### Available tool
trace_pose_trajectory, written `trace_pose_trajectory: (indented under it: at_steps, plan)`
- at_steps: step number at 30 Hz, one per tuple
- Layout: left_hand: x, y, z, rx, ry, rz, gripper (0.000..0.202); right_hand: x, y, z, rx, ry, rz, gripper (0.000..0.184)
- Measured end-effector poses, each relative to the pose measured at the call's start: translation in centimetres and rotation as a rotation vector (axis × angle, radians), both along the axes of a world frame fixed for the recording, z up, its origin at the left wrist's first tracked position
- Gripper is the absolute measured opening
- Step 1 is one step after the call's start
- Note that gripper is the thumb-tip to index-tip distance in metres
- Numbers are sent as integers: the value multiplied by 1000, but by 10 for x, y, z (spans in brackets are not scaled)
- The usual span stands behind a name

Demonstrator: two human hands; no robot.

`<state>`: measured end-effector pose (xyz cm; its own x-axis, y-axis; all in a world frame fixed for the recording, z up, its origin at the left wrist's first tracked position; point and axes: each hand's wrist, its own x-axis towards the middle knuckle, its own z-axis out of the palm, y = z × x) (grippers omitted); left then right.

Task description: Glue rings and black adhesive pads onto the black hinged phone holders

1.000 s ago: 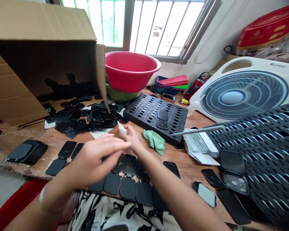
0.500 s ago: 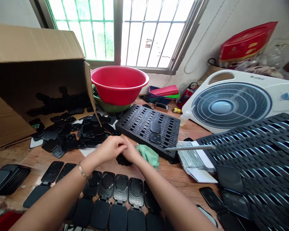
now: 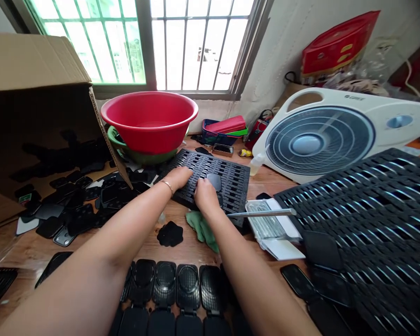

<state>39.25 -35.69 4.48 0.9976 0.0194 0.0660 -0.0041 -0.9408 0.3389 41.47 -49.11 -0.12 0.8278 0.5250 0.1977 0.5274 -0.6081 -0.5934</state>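
Observation:
Both my hands rest on a black slotted tray (image 3: pixel 231 179) in the middle of the wooden table. My left hand (image 3: pixel 178 178), a bracelet on its wrist, lies curled over the tray's near left edge. My right hand (image 3: pixel 205 195) is closed over a small black rounded part on the tray, which it mostly hides. Just beyond its fingers a second black part (image 3: pixel 214 180) lies on the tray. A green cloth (image 3: pixel 203 227) sits under my right wrist. Left of the cloth a flat black scalloped piece (image 3: pixel 170 233) lies on the wood.
A row of open black cases (image 3: pixel 166 280) lines the near edge. Loose black parts (image 3: pixel 73 205) spill from a cardboard box (image 3: pixel 38 60) at left. Behind stands a red basin (image 3: pixel 149 119). At right are a white fan (image 3: pixel 322 135), stacked black trays (image 3: pixel 371 205) and a metal rod (image 3: pixel 262 213).
Both hands moved from in front of the green cloth forward onto the slotted tray. The scalloped black piece they were over now lies bare on the table. The view shifted left.

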Motion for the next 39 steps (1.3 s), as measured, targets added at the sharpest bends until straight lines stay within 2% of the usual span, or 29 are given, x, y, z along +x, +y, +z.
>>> trace_pose_trajectory:
  at_steps: [2, 4, 6, 9, 12, 14, 16, 18, 20, 23, 25, 28, 33, 39]
  plan:
    - [-3, -3, -2, 96, 34, -7, 24, 1, 0, -1, -22, -9, 0, 29]
    - [-5, -6, 2, 171, 38, -13, 31, 3, 1, -2, -31, -14, 0, 29]
    - [-7, -8, 13, 227, 19, -12, 35, 6, 3, 1, -22, -15, -7, 27]
    - [-17, -11, 41, 286, -48, 24, 20, 6, 3, 12, 29, -18, -19, 21]
    - [-55, -21, 67, 302, -130, 62, 20, -13, -20, 30, 108, -30, -6, 18]
    - [-98, -33, 71, 284, -161, 40, 17, -37, -54, 40, 170, -59, 65, 15]
    - [-147, -50, 63, 213, -208, -73, 18, -69, -101, 42, 301, -179, 272, 12]
    - [-192, -69, 45, 102, -224, -204, 18, -100, -151, 33, 286, -241, 328, 11]
    - [-224, -87, 23, 29, -255, -255, 22, -126, -195, 13, 243, -251, 250, 13]
    - [-242, -111, -6, -28, -302, -270, 23, -145, -233, -24, 164, -268, 148, 11]
    - [-243, -124, -18, -22, -314, -278, 23, -149, -240, -43, 103, -292, 129, 12]
    - [-242, -135, -29, 6, -303, -285, 22, -150, -235, -56, 4, -304, 128, 17]
    - [-248, -140, -37, 28, -290, -291, 24, -151, -229, -57, -138, -289, 136, 20]
    - [-253, -138, -38, 49, -322, -290, 28, -149, -230, -60, -124, -266, 157, 19]
